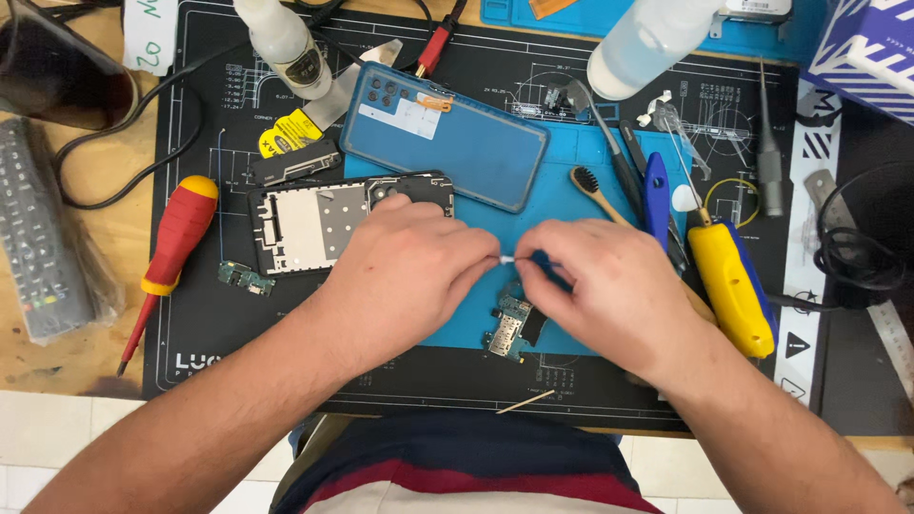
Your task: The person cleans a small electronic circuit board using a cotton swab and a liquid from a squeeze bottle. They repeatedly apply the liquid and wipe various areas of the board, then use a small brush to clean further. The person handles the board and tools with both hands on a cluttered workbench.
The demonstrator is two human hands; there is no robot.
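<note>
Head view, over a black work mat [190, 314] with a blue pad [590, 205] on the surface. Left hand [405, 271] and right hand [609, 286] meet at centre, fingertips nearly touching. Both pinch a small white bit [506, 258] between them, seemingly a swab tip; cannot tell exactly what it is. Fingers curled, not spread.

Small circuit board [509, 328] lies on the blue pad just below the hands, partly hidden by the right hand. Opened phone body [324, 224] lies just beyond the left hand, touching its knuckles in view. Blue phone back cover [443, 133] rests further up. Red-and-yellow screwdriver [171, 247] at left, yellow tool [731, 286] beside the right hand. Thin wooden stick [526, 402] near the mat's front edge.
</note>
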